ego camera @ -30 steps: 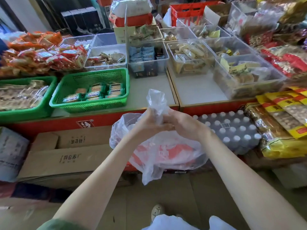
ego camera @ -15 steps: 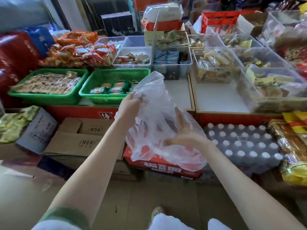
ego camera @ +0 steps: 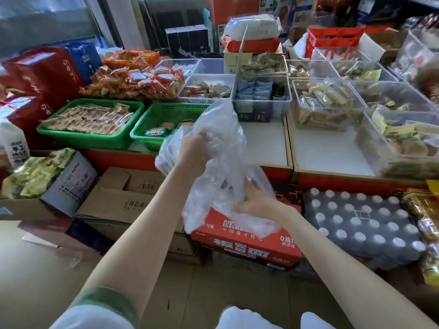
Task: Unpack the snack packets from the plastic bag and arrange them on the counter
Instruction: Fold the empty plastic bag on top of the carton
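Clear plastic bag [ego camera: 223,138] hangs before the white counter [ego camera: 263,143], the raised left hand [ego camera: 194,150] clutching its upper folds, the lower right hand [ego camera: 256,203] pinching its belly. A second ago both hands met at its neck; now they are apart. Green baskets [ego camera: 164,112] and clear snack bins [ego camera: 261,108] crowd the counter.

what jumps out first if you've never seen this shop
The clear bag held mid-frame, with the left hand gripping its upper part and the right hand its lower part. Behind it, two green baskets sit left on the counter; a red box lies below the bag.
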